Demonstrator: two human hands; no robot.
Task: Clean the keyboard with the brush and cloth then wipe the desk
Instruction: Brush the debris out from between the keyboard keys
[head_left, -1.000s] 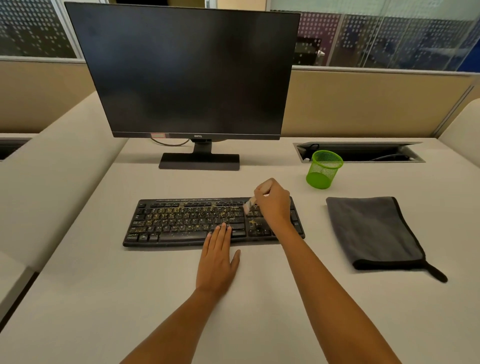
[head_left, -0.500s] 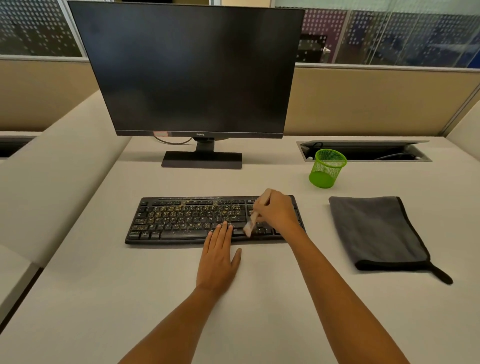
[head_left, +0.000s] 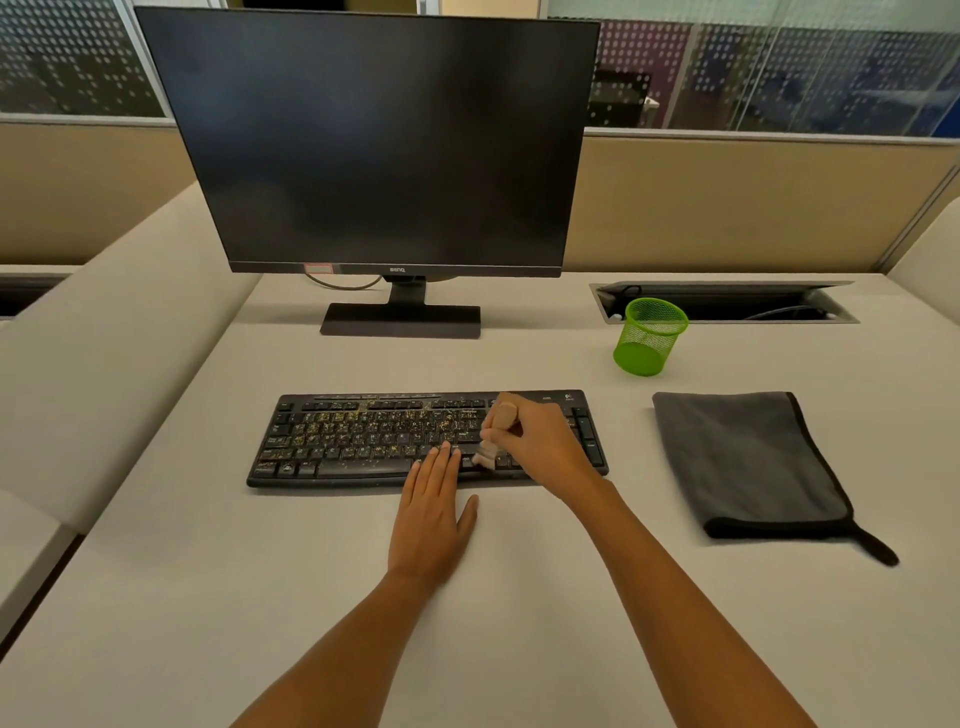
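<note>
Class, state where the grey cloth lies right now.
In the head view, the grey cloth lies flat on the desk, right of the keyboard, before the green cup.

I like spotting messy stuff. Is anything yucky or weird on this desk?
Yes: the keyboard is speckled with yellowish crumbs, thickest across its left and middle keys. The right hand holds a brush there. Nothing else looks odd.

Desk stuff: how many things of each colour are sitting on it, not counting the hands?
Black: 2, the monitor and the keyboard
Green: 1, the mesh cup
Grey: 1, the cloth
Light wood: 1, the brush, held in the right hand over the keys
Total: 5
</note>
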